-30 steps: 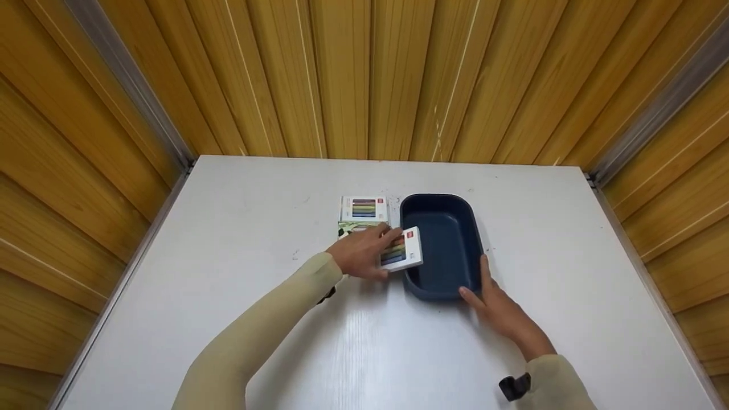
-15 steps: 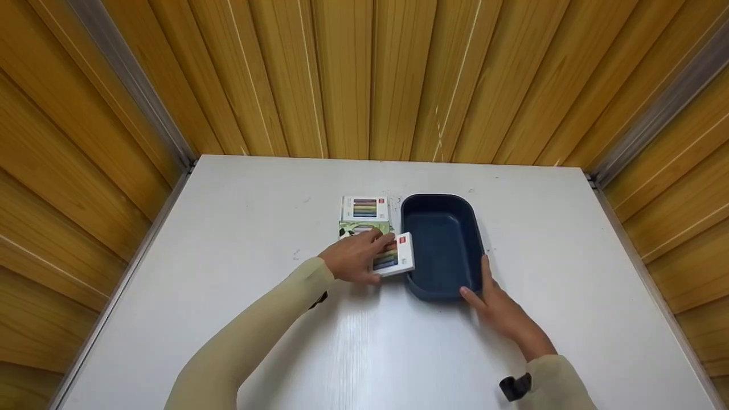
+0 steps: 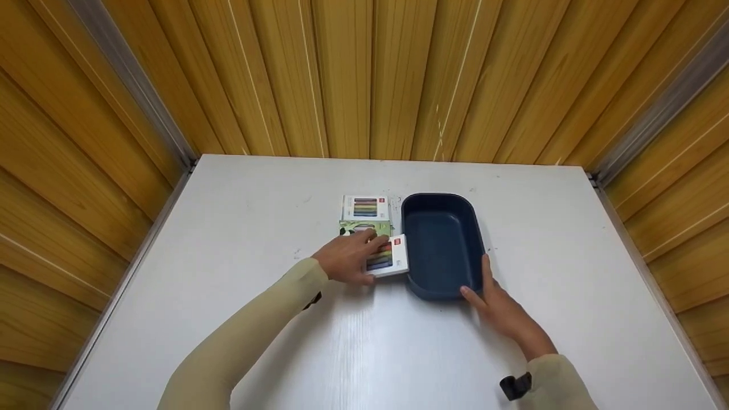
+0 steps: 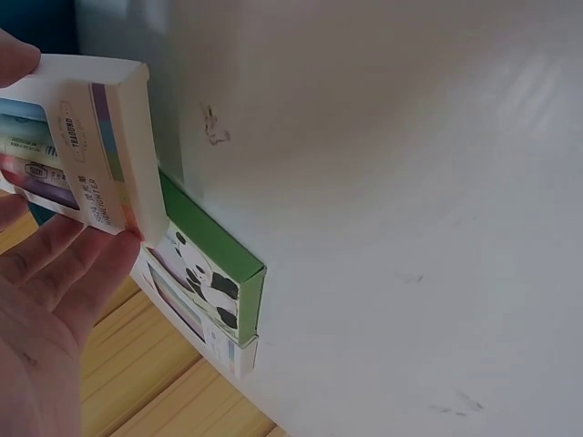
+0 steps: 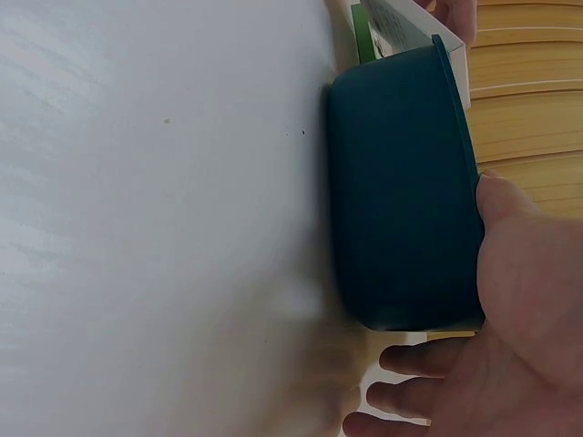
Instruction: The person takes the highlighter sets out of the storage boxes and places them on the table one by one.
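My left hand (image 3: 348, 257) holds a white box of highlighters (image 3: 394, 256) by its left end. Coloured pens show through its window, and its right end meets the left rim of a dark blue plastic bin (image 3: 441, 293). In the left wrist view, the thumb is on one edge of the highlighter box (image 4: 77, 137) and the fingertips on the opposite edge. Behind it lie a green box with a panda print (image 3: 380, 228) and another white pen box (image 3: 365, 208). My right hand (image 3: 501, 307) rests against the bin's near right corner, thumb at the rim and straight fingers along the outer side.
The white table (image 3: 273, 228) carries a few dark scuff marks. Wood-look panels (image 3: 342, 80) rise behind its far edge and on both sides. A dark strap piece (image 3: 515, 387) sits at the right sleeve.
My left hand has moved left and slightly down with the highlighter box, drawing it from over the bin's opening back to the left rim. The right hand and bin have barely moved.
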`<action>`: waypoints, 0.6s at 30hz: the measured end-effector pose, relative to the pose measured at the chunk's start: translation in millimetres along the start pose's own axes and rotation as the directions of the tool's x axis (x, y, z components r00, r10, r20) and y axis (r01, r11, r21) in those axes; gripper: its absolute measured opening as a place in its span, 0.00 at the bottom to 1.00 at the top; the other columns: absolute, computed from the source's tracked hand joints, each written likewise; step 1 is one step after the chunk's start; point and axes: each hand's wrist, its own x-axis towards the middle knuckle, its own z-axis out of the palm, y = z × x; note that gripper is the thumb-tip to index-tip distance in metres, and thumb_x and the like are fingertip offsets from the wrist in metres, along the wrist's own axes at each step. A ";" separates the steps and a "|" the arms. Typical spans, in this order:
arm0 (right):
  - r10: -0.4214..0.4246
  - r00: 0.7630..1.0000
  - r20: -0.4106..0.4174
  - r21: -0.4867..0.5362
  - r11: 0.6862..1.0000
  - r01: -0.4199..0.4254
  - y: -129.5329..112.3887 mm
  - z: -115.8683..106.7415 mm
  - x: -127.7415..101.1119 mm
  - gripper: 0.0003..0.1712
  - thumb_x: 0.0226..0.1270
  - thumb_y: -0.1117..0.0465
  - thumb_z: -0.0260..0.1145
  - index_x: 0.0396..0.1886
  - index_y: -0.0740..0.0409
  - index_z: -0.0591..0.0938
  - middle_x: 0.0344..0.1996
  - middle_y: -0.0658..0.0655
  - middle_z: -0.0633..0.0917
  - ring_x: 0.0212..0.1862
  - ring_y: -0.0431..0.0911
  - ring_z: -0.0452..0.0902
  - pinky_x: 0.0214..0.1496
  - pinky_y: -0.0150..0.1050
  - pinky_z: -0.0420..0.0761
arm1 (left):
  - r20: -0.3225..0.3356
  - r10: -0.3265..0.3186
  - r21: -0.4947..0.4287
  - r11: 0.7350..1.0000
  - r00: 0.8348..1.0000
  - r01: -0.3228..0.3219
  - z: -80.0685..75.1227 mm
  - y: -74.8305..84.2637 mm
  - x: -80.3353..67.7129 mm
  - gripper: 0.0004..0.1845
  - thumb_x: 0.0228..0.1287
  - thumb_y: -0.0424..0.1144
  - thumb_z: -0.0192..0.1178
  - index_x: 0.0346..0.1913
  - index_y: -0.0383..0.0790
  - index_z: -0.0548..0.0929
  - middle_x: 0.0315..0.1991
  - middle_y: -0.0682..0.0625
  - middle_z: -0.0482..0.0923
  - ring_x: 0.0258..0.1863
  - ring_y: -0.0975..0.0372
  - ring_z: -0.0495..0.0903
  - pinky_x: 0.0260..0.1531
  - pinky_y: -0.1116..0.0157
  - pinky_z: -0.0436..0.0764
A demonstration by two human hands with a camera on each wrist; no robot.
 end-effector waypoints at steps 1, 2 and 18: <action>-0.003 1.000 -0.002 0.004 1.000 0.003 0.2 -0.1 0.3 0.54 0.73 0.34 0.44 0.73 0.51 0.20 0.75 0.72 0.39 0.74 0.70 0.42 0.70 0.68 0.53 | 0.003 -0.001 0.001 1.000 1.000 0.001 -0.5 -0.4 -0.9 0.45 0.54 0.59 0.64 0.73 0.58 0.55 0.57 0.50 0.65 0.43 0.59 0.72 0.46 0.60 0.78; -0.007 1.000 -0.002 0.007 1.000 0.007 0.4 -0.2 0.6 0.53 0.73 0.35 0.44 0.73 0.51 0.20 0.75 0.72 0.39 0.74 0.69 0.41 0.70 0.68 0.52 | 0.004 0.000 0.002 1.000 1.000 0.000 -0.9 -0.8 -1.8 0.45 0.54 0.59 0.64 0.73 0.57 0.55 0.57 0.50 0.65 0.43 0.59 0.73 0.47 0.59 0.78; -0.015 1.000 0.000 0.009 1.000 0.015 0.3 0.2 0.3 0.54 0.72 0.34 0.44 0.73 0.49 0.19 0.76 0.71 0.38 0.75 0.69 0.40 0.71 0.68 0.52 | -0.022 0.009 0.112 0.994 1.000 -0.007 2.6 -8.6 -11.4 0.39 0.51 0.57 0.64 0.67 0.54 0.65 0.51 0.50 0.68 0.37 0.59 0.73 0.41 0.61 0.79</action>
